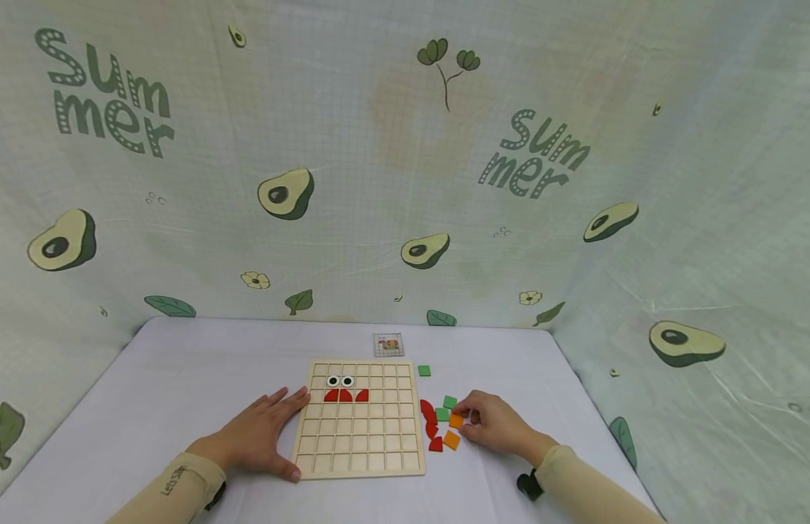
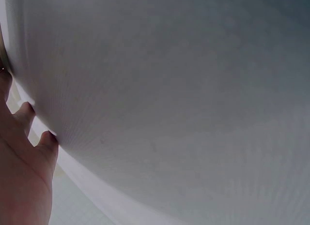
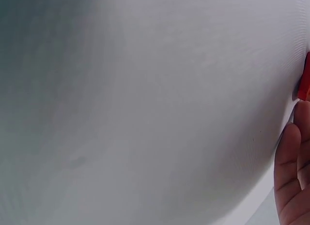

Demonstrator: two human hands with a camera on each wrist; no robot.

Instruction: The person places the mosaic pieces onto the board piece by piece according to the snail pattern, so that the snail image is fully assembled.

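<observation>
A wooden grid board (image 1: 359,442) lies flat on the table. My left hand (image 1: 257,429) spreads along its left edge, fingertips at the upper corner and thumb at the lower one. On the board sit two round eye tiles (image 1: 333,381) side by side, with several red quarter-round tiles (image 1: 331,396) in the row below. To the right of the board, my right hand (image 1: 499,423) pinches an orange square tile (image 1: 455,421) between thumb and fingers, low over the loose tiles. Another orange tile (image 1: 451,439) lies just below it. Both wrist views show mostly white cloth beside the fingers.
Loose red tiles (image 1: 431,429) and green square tiles (image 1: 442,415) lie between the board and my right hand. One green tile (image 1: 424,371) sits apart near the board's upper right corner. A small picture card (image 1: 388,345) lies behind the board. A printed cloth (image 1: 352,240) hangs behind the table.
</observation>
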